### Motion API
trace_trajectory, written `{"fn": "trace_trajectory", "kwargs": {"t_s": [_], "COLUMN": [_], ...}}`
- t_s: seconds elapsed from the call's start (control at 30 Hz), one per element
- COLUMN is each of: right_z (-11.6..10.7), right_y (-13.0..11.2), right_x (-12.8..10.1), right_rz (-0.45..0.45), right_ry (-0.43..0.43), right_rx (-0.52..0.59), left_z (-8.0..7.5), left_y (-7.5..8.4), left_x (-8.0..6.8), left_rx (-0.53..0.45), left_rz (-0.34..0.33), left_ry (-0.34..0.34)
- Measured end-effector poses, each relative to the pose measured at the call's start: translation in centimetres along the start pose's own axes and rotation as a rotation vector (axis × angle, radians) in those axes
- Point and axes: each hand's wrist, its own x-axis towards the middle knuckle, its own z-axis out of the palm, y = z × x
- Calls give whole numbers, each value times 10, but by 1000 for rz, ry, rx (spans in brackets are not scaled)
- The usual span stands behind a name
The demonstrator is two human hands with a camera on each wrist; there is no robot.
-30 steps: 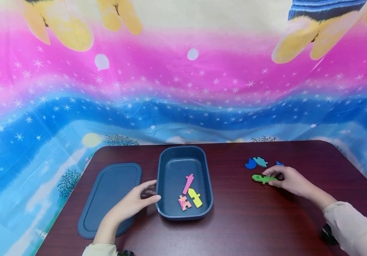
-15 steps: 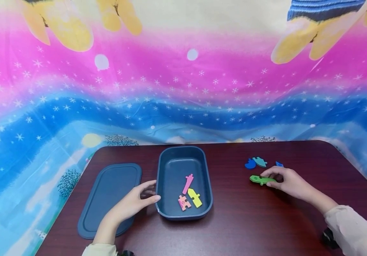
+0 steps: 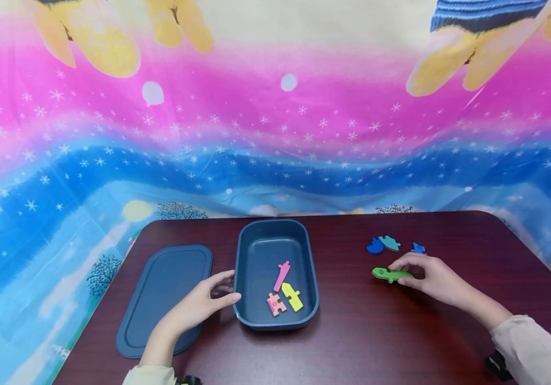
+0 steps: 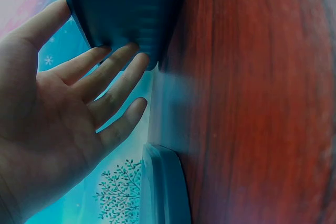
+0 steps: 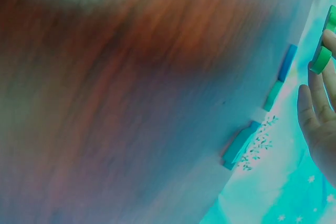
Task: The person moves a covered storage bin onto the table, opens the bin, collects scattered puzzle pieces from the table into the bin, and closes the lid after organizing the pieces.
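Observation:
My right hand [image 3: 431,275] pinches a green puzzle piece [image 3: 385,274] between thumb and fingers, to the right of the box. In the right wrist view the green piece [image 5: 321,60] shows apart from the tabletop. A dark blue-grey box [image 3: 256,251] stands open in the middle of the table. My left hand [image 3: 203,300] touches its left wall; in the left wrist view the fingers [image 4: 113,72] are nearly straight against the box [image 4: 126,9]. Inside lie a pink piece [image 3: 282,275], a yellow piece [image 3: 293,297] and an orange-pink piece [image 3: 276,304].
The box's lid [image 3: 160,289] lies flat at the left, partly under my left forearm. Beyond my right hand lie a blue piece [image 3: 374,246], a teal piece [image 3: 390,243] and another blue piece [image 3: 418,248]. A printed cloth [image 3: 275,133] hangs behind the table's far edge.
My right hand has moved slightly left and nearer to me with the green piece, showing more of the blue piece behind it. The left hand and the box stay in place.

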Motion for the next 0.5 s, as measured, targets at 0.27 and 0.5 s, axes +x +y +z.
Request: {"fn": "trace_trajectory", "kwargs": {"t_s": [0.27, 0.5], "right_z": [-1, 5], "right_y": [-16, -23], "right_x": [0, -2], "right_rz": [-80, -93], "right_ry": [30, 30], "right_rx": [-14, -9], "left_z": [0, 2], "left_y": [1, 0], "left_x": [0, -1], "left_rx": [6, 13], "left_rz": [-6, -8], "left_ry": [12, 17]}}
